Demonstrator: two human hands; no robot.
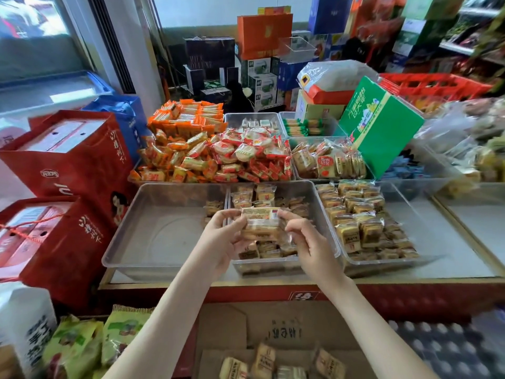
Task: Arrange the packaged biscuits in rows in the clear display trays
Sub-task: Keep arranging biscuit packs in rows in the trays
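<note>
Slippage is the likeliest trouble. The left hand (221, 236) and right hand (310, 243) each pinch one end of a single biscuit pack (261, 224) between curled fingertips and thumb, and the glossy wrapper gives little purchase. The pack hangs just above the middle tray (300, 188), where other packs lie loosely rather than in straight lines. Set down on that uneven layer, it would probably tilt or slide out of its row. It also sits close to the wall shared with the left tray (164, 231) — a careless release could tip it over there.
</note>
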